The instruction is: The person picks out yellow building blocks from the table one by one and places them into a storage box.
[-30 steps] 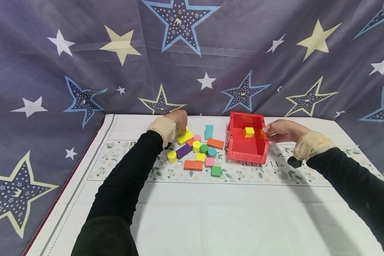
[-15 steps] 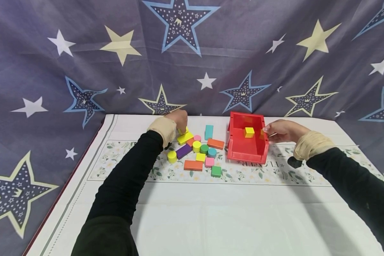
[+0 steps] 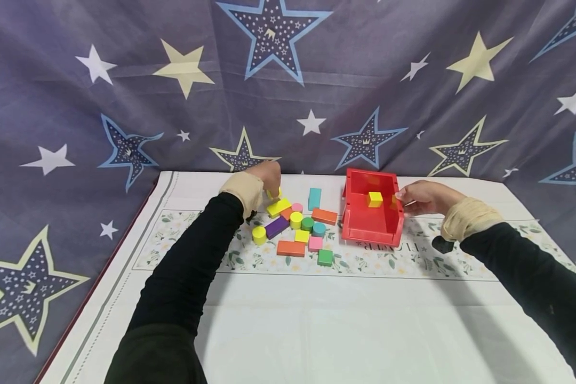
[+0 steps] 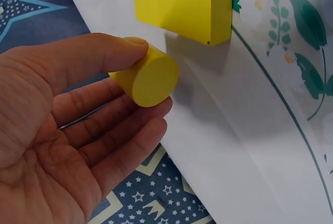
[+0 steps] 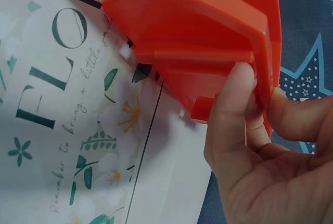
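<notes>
My left hand (image 3: 265, 176) is at the far side of the block pile. In the left wrist view its thumb and fingers pinch a yellow cylinder block (image 4: 156, 80), close beside a yellow rectangular block (image 4: 182, 5). The right hand (image 3: 424, 196) grips the right side wall of a red plastic bin (image 3: 372, 234), thumb on one face and fingers on the other, as the right wrist view shows. Inside the bin sits a yellow cube (image 3: 375, 200).
Several loose blocks lie left of the bin, among them a purple block (image 3: 277, 227), an orange block (image 3: 290, 248), a green cube (image 3: 325, 257) and a teal block (image 3: 314, 198). A star-patterned cloth (image 3: 269, 106) hangs behind the white-covered table (image 3: 345, 330).
My left hand has lifted very slightly with the yellow cylinder, away from the yellow rectangular block. The right hand keeps its grip on the bin. The whole head view has shifted a touch.
</notes>
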